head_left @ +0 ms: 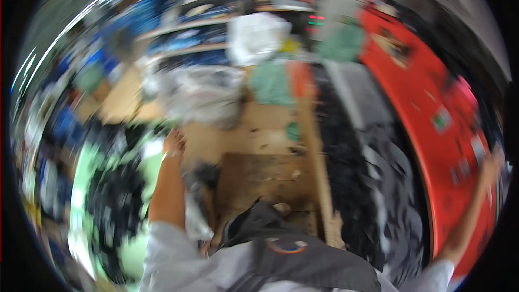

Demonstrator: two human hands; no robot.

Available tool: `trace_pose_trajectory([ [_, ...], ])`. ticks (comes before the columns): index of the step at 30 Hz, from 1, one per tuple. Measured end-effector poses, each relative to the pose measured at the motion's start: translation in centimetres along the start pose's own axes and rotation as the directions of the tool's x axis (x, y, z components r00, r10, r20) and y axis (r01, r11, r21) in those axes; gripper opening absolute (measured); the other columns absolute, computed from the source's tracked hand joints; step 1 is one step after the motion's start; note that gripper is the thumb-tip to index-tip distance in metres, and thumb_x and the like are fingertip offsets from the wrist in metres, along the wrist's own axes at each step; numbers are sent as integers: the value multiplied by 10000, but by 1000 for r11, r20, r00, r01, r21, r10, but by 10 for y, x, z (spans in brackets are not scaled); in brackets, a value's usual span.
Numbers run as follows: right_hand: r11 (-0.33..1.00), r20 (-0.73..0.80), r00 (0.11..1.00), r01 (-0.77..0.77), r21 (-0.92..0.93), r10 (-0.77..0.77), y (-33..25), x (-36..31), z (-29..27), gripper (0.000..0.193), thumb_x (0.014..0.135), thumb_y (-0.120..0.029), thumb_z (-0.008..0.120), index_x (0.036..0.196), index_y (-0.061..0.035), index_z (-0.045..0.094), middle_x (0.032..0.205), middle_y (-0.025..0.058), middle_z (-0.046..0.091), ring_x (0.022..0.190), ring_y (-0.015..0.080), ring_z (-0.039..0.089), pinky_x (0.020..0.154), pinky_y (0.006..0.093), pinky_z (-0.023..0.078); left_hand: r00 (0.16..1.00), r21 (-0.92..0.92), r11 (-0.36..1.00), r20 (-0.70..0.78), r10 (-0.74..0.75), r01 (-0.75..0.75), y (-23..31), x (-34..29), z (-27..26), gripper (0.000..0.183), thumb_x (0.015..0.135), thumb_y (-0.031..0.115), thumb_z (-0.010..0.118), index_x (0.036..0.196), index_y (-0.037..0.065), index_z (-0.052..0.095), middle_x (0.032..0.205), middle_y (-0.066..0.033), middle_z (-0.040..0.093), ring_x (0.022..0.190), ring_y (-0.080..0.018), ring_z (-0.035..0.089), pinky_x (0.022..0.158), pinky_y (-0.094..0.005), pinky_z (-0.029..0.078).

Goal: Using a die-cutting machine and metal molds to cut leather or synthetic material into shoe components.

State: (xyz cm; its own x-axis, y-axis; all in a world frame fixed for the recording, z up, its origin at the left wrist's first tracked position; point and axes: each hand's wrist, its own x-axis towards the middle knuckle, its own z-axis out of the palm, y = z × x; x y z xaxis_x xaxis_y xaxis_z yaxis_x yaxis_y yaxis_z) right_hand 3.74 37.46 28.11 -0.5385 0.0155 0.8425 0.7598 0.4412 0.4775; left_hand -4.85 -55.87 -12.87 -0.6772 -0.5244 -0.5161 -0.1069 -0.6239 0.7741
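Observation:
My left arm reaches forward, with a thin band at the wrist. My left hand point(174, 140) is over the left edge of the brown wooden surface point(259, 130), just short of a cloudy plastic bag point(203, 94). Its fingers look bent but are smeared, and nothing held can be made out. Left of that forearm, black pieces point(116, 194) lie heaped on a pale green surface point(80, 184). My right arm stretches far out to the right. My right hand point(492, 166) is at the outer side of a long red panel point(403, 108), its fingers blurred; I cannot tell whether it touches anything.
A wooden rail point(319, 157) runs along the right of the wooden surface. Beyond it lie a black strip-like heap point(346, 178) and grey pieces point(397, 184). Green cloth point(272, 84) and a white bag point(257, 38) are farther off, before shelves of blue goods point(189, 38).

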Motion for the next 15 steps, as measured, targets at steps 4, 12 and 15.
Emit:
trace_pose_trajectory([
  [4,952,128,971,165,259,-204,-37,-113,5,685,889,-294,585,1464,-47,307,1528,193,283,1429,354,237,1166,505,159,941,403,914,322,-103,-38,-63,4,222,251,929,287,587,1044,68,631,758,-28,604,580,-116,562,498,-266,445],
  [12,861,900,276,-475,-179,339,27,-363,-100,693,891,-361,606,1487,-173,305,1548,183,230,1445,339,192,1076,654,215,211,283,603,959,-188,-746,-202,-133,565,237,911,248,632,964,21,673,787,-39,671,638,-101,607,639,-247,493],
  [15,586,736,-50,-569,-577,675,30,-394,-110,615,923,-429,550,1453,-167,378,1516,178,301,1395,354,287,1046,618,305,229,426,679,903,-364,-598,-266,-148,654,286,895,265,647,1050,25,646,834,-65,665,699,-159,622,671,-290,517],
])
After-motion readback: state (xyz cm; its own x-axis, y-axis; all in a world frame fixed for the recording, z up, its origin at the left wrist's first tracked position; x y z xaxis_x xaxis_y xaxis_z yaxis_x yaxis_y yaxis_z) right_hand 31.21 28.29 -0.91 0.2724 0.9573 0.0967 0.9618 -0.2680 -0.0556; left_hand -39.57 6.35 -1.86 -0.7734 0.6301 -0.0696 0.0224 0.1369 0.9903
